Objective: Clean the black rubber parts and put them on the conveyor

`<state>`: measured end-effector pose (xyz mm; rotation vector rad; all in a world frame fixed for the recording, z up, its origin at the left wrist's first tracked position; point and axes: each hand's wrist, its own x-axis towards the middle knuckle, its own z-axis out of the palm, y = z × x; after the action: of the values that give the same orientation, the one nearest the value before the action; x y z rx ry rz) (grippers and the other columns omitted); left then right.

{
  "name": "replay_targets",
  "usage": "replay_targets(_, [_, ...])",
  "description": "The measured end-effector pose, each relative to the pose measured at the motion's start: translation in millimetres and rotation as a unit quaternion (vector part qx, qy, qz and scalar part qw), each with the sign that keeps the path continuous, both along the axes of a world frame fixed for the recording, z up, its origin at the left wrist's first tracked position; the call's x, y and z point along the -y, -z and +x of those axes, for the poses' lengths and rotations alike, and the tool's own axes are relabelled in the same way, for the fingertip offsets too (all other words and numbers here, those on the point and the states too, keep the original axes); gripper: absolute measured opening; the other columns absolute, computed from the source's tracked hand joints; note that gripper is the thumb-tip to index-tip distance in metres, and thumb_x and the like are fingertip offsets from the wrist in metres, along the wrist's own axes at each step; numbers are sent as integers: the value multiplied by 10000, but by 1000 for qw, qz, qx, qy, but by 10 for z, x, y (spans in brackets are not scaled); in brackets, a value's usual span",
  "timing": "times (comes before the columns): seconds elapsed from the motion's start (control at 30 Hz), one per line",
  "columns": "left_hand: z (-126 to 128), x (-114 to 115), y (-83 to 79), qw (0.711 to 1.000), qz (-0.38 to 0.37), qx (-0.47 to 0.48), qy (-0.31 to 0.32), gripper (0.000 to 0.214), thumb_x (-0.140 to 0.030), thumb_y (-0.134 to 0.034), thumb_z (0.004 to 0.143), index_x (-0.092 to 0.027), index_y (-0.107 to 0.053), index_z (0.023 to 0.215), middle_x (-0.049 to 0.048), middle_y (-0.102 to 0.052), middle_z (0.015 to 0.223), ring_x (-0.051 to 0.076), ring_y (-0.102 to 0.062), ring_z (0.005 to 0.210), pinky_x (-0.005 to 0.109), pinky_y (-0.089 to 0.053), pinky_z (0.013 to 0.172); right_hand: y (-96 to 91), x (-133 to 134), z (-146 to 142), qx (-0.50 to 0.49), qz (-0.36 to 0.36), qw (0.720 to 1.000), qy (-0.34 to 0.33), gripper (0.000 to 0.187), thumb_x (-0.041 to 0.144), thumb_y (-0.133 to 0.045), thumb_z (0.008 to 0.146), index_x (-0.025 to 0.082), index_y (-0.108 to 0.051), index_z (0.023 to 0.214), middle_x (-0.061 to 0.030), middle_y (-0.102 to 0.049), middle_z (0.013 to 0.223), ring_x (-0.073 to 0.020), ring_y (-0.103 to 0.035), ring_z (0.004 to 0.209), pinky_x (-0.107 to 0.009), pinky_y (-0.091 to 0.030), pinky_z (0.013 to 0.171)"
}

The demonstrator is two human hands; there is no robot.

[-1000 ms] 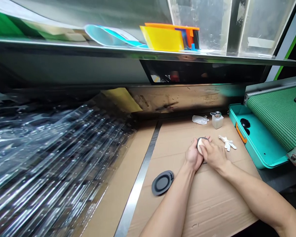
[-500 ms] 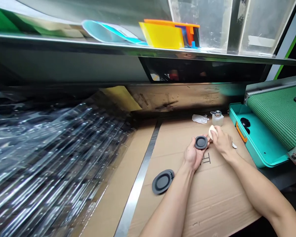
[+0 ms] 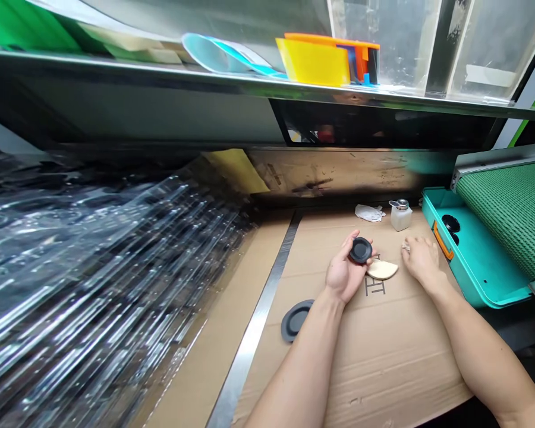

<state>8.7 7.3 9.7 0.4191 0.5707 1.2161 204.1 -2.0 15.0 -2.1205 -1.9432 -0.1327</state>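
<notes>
My left hand [image 3: 345,273] holds a small round black disc [image 3: 361,250] by its edge, above the cardboard-covered bench [image 3: 383,356]. A beige wiping pad [image 3: 382,270] lies on the cardboard just right of that hand. My right hand [image 3: 421,259] rests on the cardboard beyond the pad, fingers lying over a white crumpled glove [image 3: 405,245] at its tips. A second, larger black disc [image 3: 296,319] lies flat on the cardboard beside my left forearm.
A small clear dispenser bottle [image 3: 401,215] and a crumpled white cloth [image 3: 369,212] sit at the back. A teal tray [image 3: 468,261] with black discs adjoins a green conveyor belt [image 3: 508,208] at right. Stacked clear plastic trays [image 3: 93,285] fill the left. A metal shelf [image 3: 249,89] carries coloured plastic sheets.
My right hand stopped wiping the disc, set the beige pad down on the cardboard and moved right to the white glove. My left hand kept the disc.
</notes>
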Motion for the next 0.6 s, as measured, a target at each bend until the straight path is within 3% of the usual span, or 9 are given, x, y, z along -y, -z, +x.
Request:
replay_targets(0.1, [37,36,-9,997,10,-50,54,325,-444,-462,990,-158,-601,1058,140,-713,967,144,-616,573,211,-380,457,40,-53,51,-76,-13,995,-60,186,246,-499,976,190,-675,953,-107,-697,1018,-228,-614,958,-312,-408,813])
replay_targets(0.17, [53,52,-8,992,-8,-101,71,423,-503,-400,1000,-129,-597,989,162,-714,925,124,-559,496,200,-298,391,43,-49,12,-146,35,982,-113,188,259,-478,991,193,-648,946,-80,-692,980,-200,-623,910,-288,-416,794])
replay_targets(0.23, [57,61,-13,989,-20,-121,80,439,-505,-343,1012,-140,-583,1051,157,-717,894,129,-550,478,196,-268,376,21,-20,-61,-211,78,960,-169,179,275,-470,997,197,-622,945,-57,-681,934,-182,-623,862,-272,-424,771])
replay_targets(0.4, [35,73,-56,990,-15,-80,112,418,-428,-313,1027,-190,-518,1302,115,-711,890,154,-600,537,223,-381,438,-48,60,-209,-285,127,914,-258,159,291,-497,984,209,-616,918,-38,-655,883,-169,-612,802,-266,-446,734])
replay_targets(0.6, [40,120,-62,984,14,-87,156,429,-497,-433,1006,-174,-614,1221,71,-673,867,122,-599,563,218,-430,477,-28,73,-228,-294,134,899,-296,198,298,-505,993,223,-678,1052,-62,-686,1005,-187,-643,928,-288,-485,831])
